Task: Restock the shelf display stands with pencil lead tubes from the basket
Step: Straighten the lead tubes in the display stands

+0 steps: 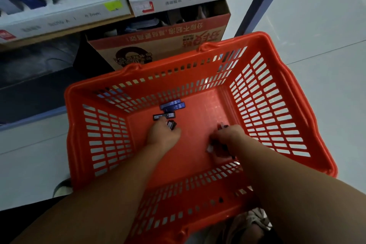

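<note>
Your left hand (163,134) pinches one dark lead tube (171,125) on the red basket's (200,123) floor. Your right hand (227,137) clutches a bundle of tubes (216,151). Loose tubes (172,105) lie near the far wall.

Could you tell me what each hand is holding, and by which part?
The left hand holds one dark lead tube, its end sticking out of the grip. The right hand is curled round several tubes; blur hides exactly where.

A shop — stocked display stands (65,6) on shelving, red shopping basket (293,89).
</note>
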A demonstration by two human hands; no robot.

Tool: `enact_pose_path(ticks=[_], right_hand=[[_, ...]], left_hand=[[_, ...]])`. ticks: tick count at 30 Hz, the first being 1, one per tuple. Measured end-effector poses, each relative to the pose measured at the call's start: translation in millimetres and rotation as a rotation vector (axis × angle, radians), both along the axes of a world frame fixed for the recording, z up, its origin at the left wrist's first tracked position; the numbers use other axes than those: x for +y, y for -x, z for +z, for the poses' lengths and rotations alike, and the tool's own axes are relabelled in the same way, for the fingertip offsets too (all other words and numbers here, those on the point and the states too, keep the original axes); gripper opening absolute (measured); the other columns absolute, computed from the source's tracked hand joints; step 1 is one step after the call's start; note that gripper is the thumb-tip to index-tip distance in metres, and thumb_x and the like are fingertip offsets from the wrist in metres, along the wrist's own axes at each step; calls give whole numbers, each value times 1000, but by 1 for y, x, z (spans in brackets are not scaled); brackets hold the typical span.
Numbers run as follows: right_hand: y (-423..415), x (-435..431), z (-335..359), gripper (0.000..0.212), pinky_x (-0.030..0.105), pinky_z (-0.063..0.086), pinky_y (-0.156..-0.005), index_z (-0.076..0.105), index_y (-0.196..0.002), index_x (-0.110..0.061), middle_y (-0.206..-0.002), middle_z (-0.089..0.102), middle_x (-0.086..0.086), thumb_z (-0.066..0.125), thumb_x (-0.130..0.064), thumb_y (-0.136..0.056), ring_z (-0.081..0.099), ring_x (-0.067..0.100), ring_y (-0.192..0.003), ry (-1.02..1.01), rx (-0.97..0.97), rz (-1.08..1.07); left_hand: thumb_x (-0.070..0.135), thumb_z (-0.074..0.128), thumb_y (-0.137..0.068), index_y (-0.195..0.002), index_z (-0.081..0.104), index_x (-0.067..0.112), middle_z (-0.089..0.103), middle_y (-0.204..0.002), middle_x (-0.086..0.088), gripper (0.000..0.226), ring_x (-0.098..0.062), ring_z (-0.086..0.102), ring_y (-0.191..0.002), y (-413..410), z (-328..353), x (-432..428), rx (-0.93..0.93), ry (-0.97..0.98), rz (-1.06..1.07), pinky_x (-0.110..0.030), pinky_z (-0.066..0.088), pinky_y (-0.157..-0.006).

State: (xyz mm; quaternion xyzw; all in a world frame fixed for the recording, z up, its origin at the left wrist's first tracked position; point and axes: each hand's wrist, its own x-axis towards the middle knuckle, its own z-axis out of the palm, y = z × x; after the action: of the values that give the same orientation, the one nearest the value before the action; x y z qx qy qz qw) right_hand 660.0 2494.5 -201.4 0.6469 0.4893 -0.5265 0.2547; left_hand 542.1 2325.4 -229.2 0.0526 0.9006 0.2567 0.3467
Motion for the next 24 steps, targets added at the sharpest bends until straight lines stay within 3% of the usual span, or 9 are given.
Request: enact_pose_path(ticks=[3,5,7,10,12,15,18,21,24], right_hand=[[10,-5,14,31,39,61,-57,64,-104,0,-89,72,20,82,-18,-86,73,32,-71,-51,142,-23],[19,-9,21,23,34,54,-53,66,-94,1,-75,70,17,72,-21,-94,65,28,-57,-57,254,-64],[29,-12,27,27,32,47,-50,66,-88,0,-64,66,12,64,-25,-97,56,24,-49,-38,326,-99],[42,-14,31,26,25,38,-45,69,-90,-2,-62,66,8,55,-23,-97,49,17,-46,71,394,-141],[46,-16,33,24,24,36,-44,66,-85,-6,-58,62,4,55,-24,-96,48,14,-45,149,401,-163],[50,-16,34,22,27,38,-49,62,-78,-12,-61,59,3,61,-26,-95,51,15,-49,238,416,-192],[52,-16,30,12,31,48,-57,61,-85,-16,-62,58,1,64,-20,-96,57,17,-59,325,441,-243],[53,-19,22,8,46,61,-77,62,-92,-15,-60,54,4,68,-13,-97,57,18,-56,333,449,-301],[54,-23,16,11,50,61,-77,60,-91,-9,-66,55,9,70,-8,-96,57,20,-56,194,406,-280]], left_hand=[[18,64,-92,-105,55,19,57,-79,8,16,-22,60,-81,9,6,-7,-19,-61,39,-27,40,-72],[15,61,-94,-96,59,18,56,-74,8,4,-23,60,-81,15,11,-9,9,-83,8,-26,37,-69],[10,61,-95,-91,60,19,57,-73,10,10,-20,60,-81,21,15,-11,62,-123,-4,-23,36,-67],[6,73,-89,-95,64,17,58,-88,7,15,-16,59,-85,31,19,-9,164,-171,-4,-14,35,-70],[9,82,-82,-102,69,14,53,-103,4,24,-15,58,-89,36,15,-9,224,-131,-67,-12,36,-79],[11,86,-79,-126,70,16,55,-121,1,49,-17,62,-103,38,5,-9,210,-113,-165,-17,42,-93],[18,85,-82,-140,61,22,59,-132,-1,63,-21,62,-117,37,0,-12,231,-89,-235,-27,46,-101],[25,84,-83,-130,61,24,67,-122,-3,52,-24,64,-111,40,-4,-15,236,-47,-263,-32,51,-92],[28,84,-83,-121,59,19,65,-116,-6,46,-26,64,-105,45,-4,-14,192,-1,-254,-32,49,-86]])
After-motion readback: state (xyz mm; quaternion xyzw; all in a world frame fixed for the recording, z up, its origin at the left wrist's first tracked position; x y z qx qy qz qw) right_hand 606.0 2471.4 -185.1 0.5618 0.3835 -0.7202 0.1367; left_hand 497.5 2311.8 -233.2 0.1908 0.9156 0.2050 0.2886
